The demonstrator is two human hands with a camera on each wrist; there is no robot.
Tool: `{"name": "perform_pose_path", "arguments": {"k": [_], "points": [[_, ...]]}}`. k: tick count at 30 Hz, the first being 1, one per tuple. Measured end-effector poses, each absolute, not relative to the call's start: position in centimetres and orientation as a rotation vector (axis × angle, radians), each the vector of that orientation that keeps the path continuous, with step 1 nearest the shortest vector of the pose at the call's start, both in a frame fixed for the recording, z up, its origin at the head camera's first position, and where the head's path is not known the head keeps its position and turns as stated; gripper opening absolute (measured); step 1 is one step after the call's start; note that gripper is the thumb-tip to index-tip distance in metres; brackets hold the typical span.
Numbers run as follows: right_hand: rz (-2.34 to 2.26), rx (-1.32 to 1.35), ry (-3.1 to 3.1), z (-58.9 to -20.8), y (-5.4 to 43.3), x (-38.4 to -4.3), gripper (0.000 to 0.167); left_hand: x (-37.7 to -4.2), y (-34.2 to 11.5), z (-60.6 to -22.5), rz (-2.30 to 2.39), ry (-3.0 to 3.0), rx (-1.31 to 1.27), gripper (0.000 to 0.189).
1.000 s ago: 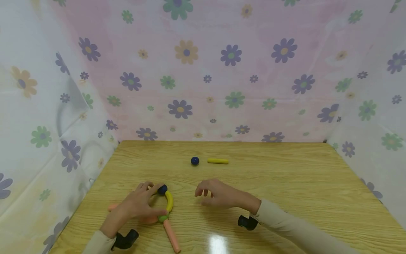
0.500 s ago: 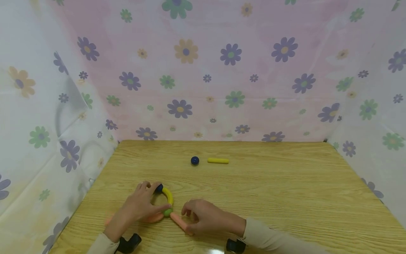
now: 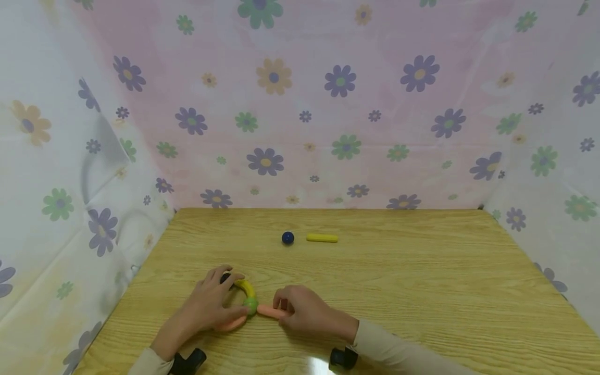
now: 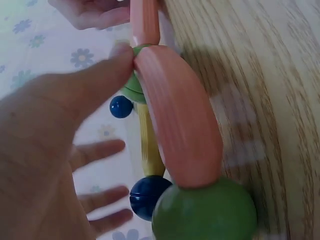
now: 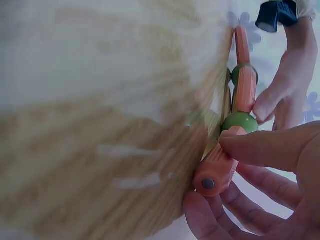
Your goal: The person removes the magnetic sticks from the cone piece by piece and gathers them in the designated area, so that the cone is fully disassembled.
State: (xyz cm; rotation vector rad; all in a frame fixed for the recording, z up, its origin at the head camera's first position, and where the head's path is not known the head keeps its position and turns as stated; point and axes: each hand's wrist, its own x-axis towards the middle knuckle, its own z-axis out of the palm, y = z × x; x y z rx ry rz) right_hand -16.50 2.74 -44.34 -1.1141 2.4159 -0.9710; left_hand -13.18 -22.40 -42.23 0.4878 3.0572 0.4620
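My left hand [image 3: 206, 304] spans a ring of magnetic building pieces, its thumb on a green ball [image 3: 251, 305] and its fingers by a dark blue ball [image 4: 150, 197]. A curved yellow stick [image 3: 246, 287] and a curved salmon stick [image 4: 182, 120] meet at that green ball. Another green ball [image 4: 205, 212] joins the curved salmon stick's other end. My right hand [image 3: 307, 314] pinches a straight salmon stick [image 5: 215, 172], its inner end right at the first green ball and a metal disc showing in its outer end. Part of the ring is hidden under my left hand.
Farther back on the wooden table [image 3: 422, 271] lie a loose dark blue ball [image 3: 288, 238] and a straight yellow stick [image 3: 322, 238]. Flower-printed cloth [image 3: 300, 130] walls in the back and both sides. Another salmon stick [image 5: 242, 45] extends from the ring's far side.
My right hand has come left and gripped the straight salmon stick, swinging it from pointing toward me to pointing right. The ring has turned slightly under my left hand.
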Motion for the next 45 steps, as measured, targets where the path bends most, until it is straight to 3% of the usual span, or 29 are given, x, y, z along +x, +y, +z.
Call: {"name": "perform_pose_path", "arguments": {"k": [13, 24, 45], "points": [[-0.948, -1.108, 2.518, -44.3, 3.0, -18.9, 0.007, -13.3, -22.6, -42.7, 0.657, 2.931, 0.926, 0.04], [-0.869, -1.158, 2.601, -44.4, 3.1, -20.6, 0.013, -13.2, -22.6, -42.1, 0.587, 2.828, 0.926, 0.048], [-0.944, -1.173, 2.551, -44.0, 3.6, -19.3, 0.023, -13.5, -21.6, -42.6, 0.445, 2.946, 0.858, 0.044]]}}
